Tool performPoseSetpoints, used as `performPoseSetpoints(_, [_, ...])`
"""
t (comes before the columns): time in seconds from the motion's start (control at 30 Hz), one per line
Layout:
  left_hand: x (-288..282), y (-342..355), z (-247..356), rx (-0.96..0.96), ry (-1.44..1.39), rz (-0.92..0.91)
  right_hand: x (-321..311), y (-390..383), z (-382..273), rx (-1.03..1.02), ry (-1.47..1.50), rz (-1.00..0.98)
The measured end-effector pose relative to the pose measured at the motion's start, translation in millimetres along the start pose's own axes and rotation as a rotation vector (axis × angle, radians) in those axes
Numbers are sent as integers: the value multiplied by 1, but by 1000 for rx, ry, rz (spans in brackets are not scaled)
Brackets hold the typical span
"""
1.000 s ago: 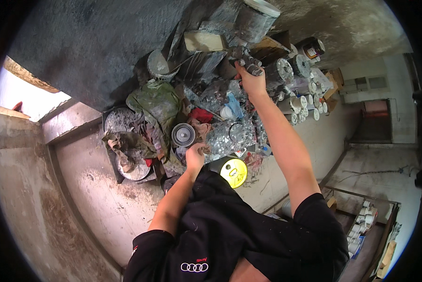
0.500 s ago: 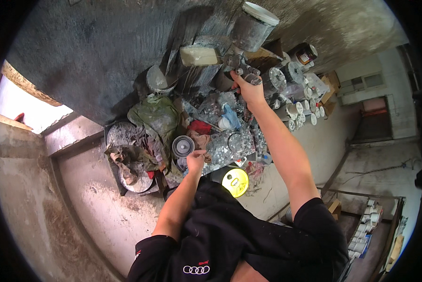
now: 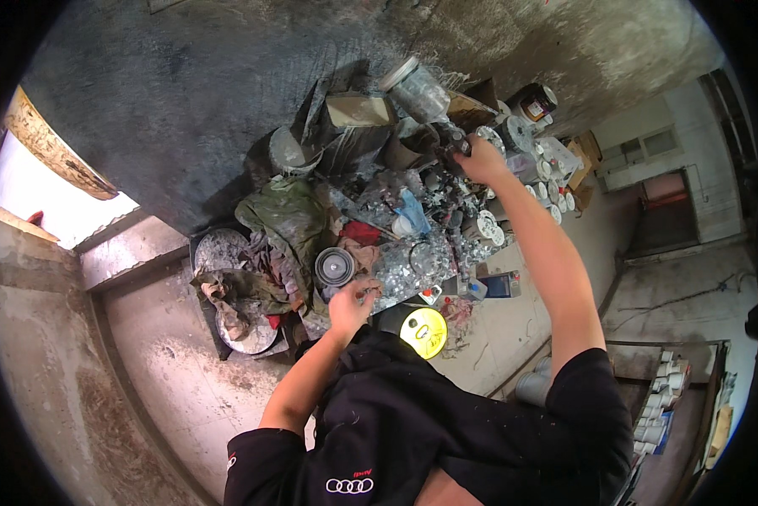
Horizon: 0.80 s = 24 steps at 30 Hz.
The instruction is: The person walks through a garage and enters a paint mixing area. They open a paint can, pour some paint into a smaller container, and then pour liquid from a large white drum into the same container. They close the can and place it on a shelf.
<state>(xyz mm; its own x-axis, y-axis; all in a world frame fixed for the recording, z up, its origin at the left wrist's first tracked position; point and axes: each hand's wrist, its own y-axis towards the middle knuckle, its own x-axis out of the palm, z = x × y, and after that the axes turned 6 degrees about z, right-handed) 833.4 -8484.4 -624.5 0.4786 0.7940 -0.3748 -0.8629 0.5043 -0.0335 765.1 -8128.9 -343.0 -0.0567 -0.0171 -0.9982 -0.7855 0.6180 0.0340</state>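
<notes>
My right hand (image 3: 480,160) grips a grimy dark metal tool (image 3: 457,142) among containers at the back of the cluttered bench. My left hand (image 3: 353,308) is curled at the front edge, just below a grey round lid (image 3: 335,267); what its fingertips hold is too small to make out. Around them lie a green cloth (image 3: 290,219), a red rag (image 3: 359,233), blue crumpled material (image 3: 411,209) and a paint-spattered surface (image 3: 400,278).
Grimy buckets (image 3: 412,88), a tray (image 3: 349,110) and several white containers (image 3: 556,190) crowd the back and right. A yellow lid (image 3: 423,333) is below the bench's front edge. A rack (image 3: 661,396) stands at lower right; a bright opening (image 3: 54,185) is at left.
My right hand has moved right with the tool. The view has shifted, so the bench's left part sits lower in the picture. My left hand remains near the round lid.
</notes>
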Motion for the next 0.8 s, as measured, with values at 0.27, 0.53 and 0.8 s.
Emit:
performPoseSetpoints(0.27, [-47,38,2,209,517,-74,-44,26,-41,21,-491,-110])
performPoseSetpoints(0.53, [-48,60,-26,321,642,-155,-76,49,-96,18,-597,35])
performPoseSetpoints(0.8, [-58,81,-14,253,708,-299,-81,49,-117,-27,-634,111])
